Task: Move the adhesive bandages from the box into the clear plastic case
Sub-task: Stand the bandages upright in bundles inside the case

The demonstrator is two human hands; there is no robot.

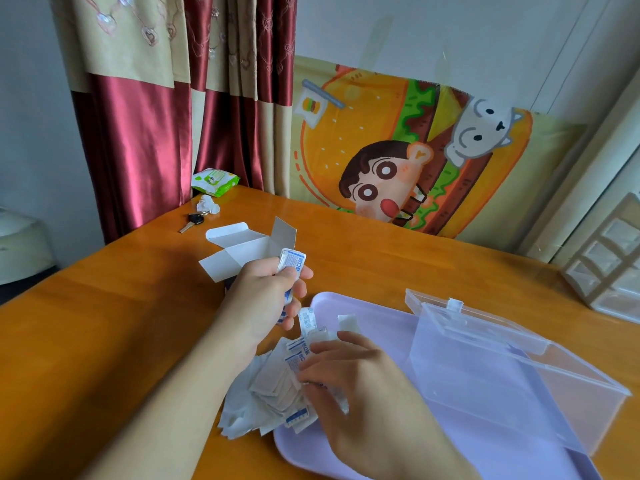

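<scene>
The left hand (266,289) is raised over the bench (104,323), its fingers curled round a small stack of bandages (292,268) in blue-and-white wrappers. Just behind it stands the box (242,251), white flaps spread open. The right hand (349,386) lies on a loose pile of bandages (273,386) that straddles the near-left edge of the lilac tray (381,327); its fingers bend down into the pile and seem to pinch a few wrappers, though the grip is partly hidden. The case (502,375) sits on the tray to the right, lid tipped up at its far side, and looks empty. At the bench's far corner lie a key (192,221), a crumpled tissue (207,204) and a green wipes pack (214,181).
</scene>
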